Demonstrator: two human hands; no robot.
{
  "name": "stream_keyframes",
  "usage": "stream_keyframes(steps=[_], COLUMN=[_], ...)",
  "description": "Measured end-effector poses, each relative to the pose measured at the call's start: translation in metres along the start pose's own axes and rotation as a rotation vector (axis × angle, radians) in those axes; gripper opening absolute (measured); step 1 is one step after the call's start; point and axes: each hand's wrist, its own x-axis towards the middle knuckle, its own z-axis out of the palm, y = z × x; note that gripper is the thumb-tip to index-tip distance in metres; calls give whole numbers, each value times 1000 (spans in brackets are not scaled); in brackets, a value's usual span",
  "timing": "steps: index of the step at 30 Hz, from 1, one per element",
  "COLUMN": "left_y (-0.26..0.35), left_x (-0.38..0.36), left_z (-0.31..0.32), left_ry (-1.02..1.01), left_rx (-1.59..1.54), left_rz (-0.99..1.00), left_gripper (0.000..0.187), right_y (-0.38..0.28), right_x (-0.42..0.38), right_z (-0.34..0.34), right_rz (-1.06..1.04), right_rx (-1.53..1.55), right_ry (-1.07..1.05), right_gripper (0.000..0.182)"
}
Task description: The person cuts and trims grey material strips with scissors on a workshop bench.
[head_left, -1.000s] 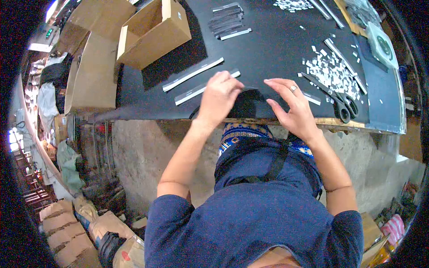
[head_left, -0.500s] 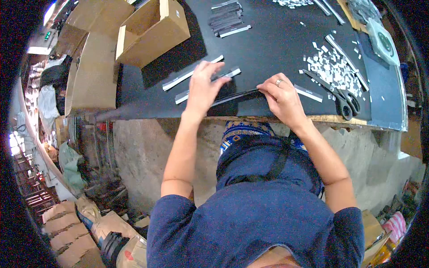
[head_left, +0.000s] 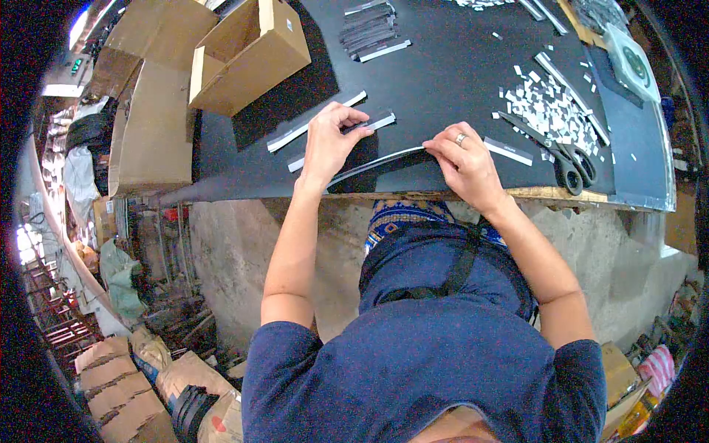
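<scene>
My right hand pinches one end of a long thin strip between thumb and fingers. The strip is dark with a pale edge and slants down to the left, toward the table's front edge. My left hand hovers above the table with thumb and forefinger curved and apart; I see nothing held between them. Just beyond its fingertips lies a black-and-white strip, partly hidden by the hand. Another white-edged strip lies farther back, and a short one lies right of my right hand.
Black scissors lie at the right beside a scattered heap of small white pieces. A stack of dark strips sits at the back. An open cardboard box stands at the back left, beside a larger carton.
My left hand has shifted slightly down and left, its thumb and forefinger drawing a little closer. The strip in my right hand has turned, now showing its pale edge.
</scene>
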Motion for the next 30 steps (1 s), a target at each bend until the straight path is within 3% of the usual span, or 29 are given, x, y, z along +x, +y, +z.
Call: stream_keyframes(steps=[9,12,17,21,30], left_y=[1,-3,-4,-7,3], left_x=[-2,1,11,12,16], left_z=[0,0,-6,-5,-8], left_ry=[5,9,-154,-137,-239], left_rx=[-18,-31,43,102,32], left_rz=[-56,12,-60,7,-97], left_gripper=[22,22,25,25,26], right_y=[-1,-1,1,1,2], right_x=[1,1,0,0,7], right_z=[0,0,1,1,-2], right_rz=[-3,4,5,8,24], right_rx=[17,21,21,24,54], right_ry=[17,15,10,7,-60], right_gripper=[16,16,17,18,14])
